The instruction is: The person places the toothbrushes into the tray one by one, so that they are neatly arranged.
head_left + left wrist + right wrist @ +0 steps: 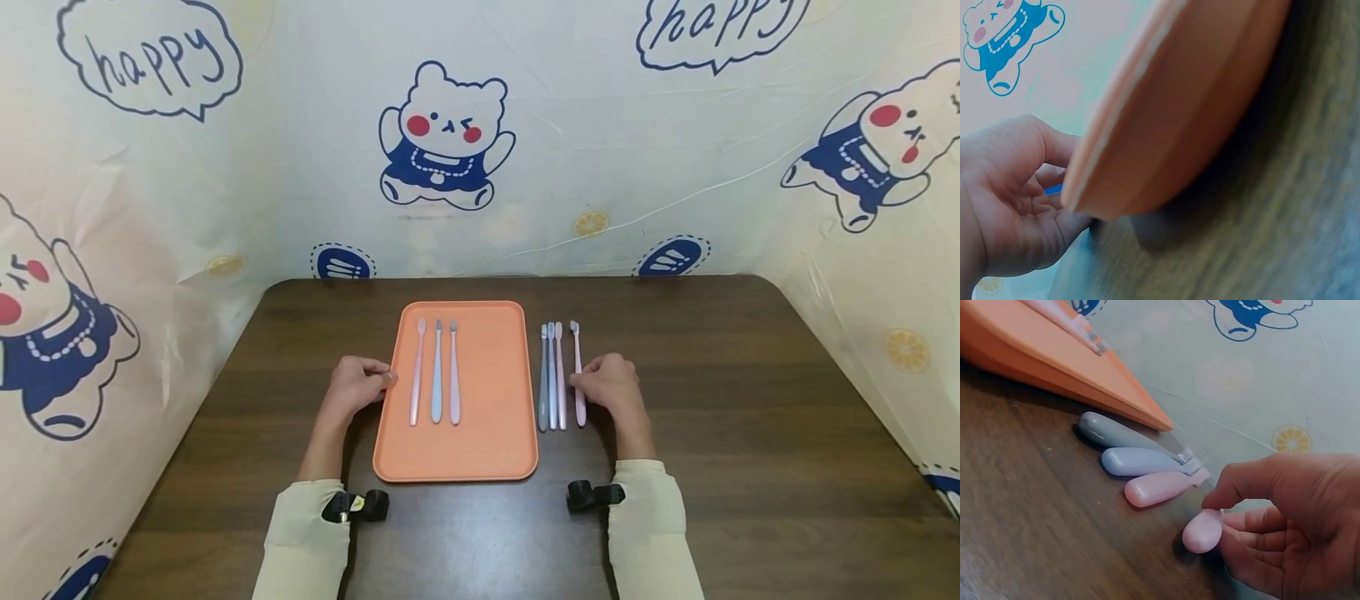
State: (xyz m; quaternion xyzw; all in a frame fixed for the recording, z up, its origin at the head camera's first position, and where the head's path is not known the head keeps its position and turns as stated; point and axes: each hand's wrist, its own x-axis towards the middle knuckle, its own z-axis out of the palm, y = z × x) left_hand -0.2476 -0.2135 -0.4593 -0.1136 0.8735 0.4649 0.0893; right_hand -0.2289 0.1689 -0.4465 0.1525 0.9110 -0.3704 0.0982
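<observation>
My left hand (357, 385) pinches the left rim of an orange tray (491, 400); in the left wrist view thumb and fingers meet at the tray's edge. On the tray lie three toothbrushes side by side: a pink one (417, 375), a light blue one (437, 383) and a pale lilac one (454, 383). To the right of the tray, my right hand (613, 385) pinches a pink toothbrush (1202, 532) between thumb and fingers, close over the table. Just left of it are a grey toothbrush (1116, 434), a pale blue one (1141, 461) and another pink one (1157, 489).
The dark wooden table (720, 400) extends to both sides of the tray. A cloth printed with cartoon bears (448, 137) rises behind and around it. Each sleeve carries a small black wrist camera (592, 495).
</observation>
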